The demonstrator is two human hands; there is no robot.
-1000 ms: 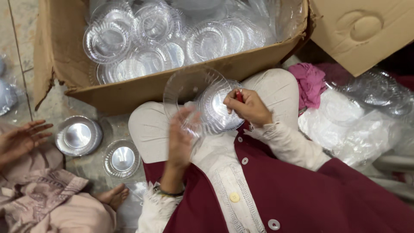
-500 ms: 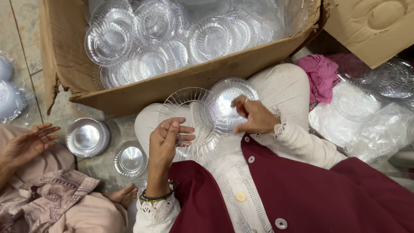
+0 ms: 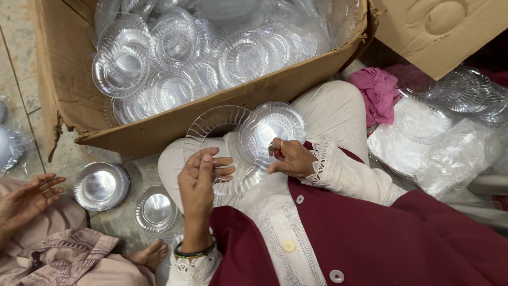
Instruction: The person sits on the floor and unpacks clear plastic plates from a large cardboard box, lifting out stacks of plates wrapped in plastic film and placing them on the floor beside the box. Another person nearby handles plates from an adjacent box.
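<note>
At the far left, another person's open hand (image 3: 29,197) rests palm up on pinkish cloth, apart from the work. Just right of it on the tiled floor (image 3: 16,63) sit a stack of small round silvery plastic plates (image 3: 100,186) and a single clear round plastic dish (image 3: 156,209). Above them stands a large torn brown cardboard box (image 3: 63,79) filled with clear ribbed plastic plates (image 3: 174,58). In the middle, over the person's lap, the left hand (image 3: 200,177) grips a clear round plastic plate with a ribbed rim (image 3: 211,127); its fingers (image 3: 219,161) lie curled across the plate's lower edge, the thumb pointing up along it. Overlapping that plate on its right is a second, smaller clear round plastic plate (image 3: 275,124), held at its lower edge by the right hand (image 3: 291,159), whose fingers (image 3: 276,153) pinch the rim. Further right lie a crumpled pink cloth (image 3: 378,90) and clear plastic bags of more plates (image 3: 450,132).
</note>
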